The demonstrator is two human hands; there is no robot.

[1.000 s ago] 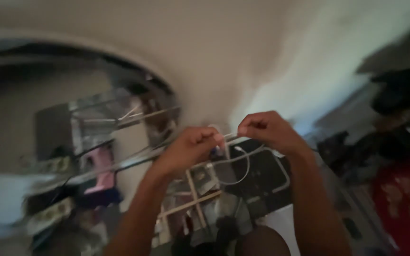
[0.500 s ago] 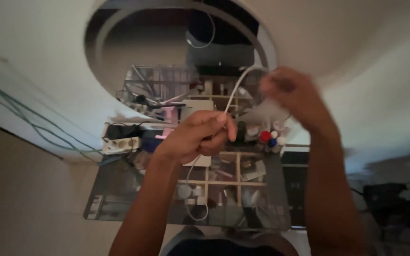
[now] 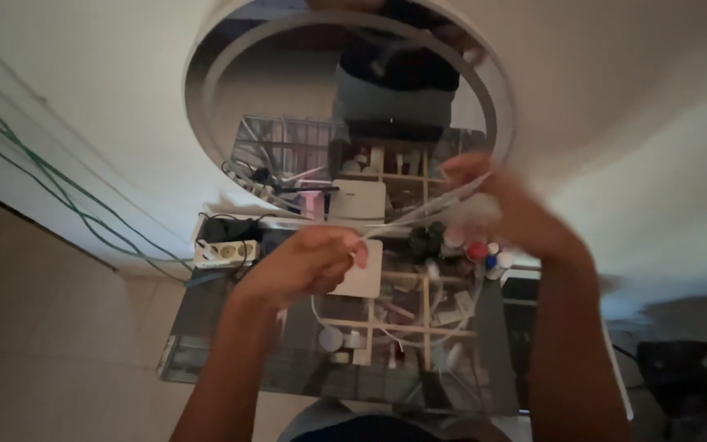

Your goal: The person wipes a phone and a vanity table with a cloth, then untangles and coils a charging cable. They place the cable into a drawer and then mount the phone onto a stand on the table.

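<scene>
dim room: round mirror [image 3: 231, 98] on a white wall [image 3: 83, 65], cluttered glass table [image 3: 206, 327] below, pale floor [image 3: 42, 344].

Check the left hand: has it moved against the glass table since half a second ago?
Yes. The left hand, gripping the white cable, has dropped slightly and shifted left, now nearer the power strip on the table.

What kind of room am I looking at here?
Probably a bedroom or dressing corner at home: a round wall mirror hangs over a glass-topped table crowded with small bottles, beside a power strip.
</scene>
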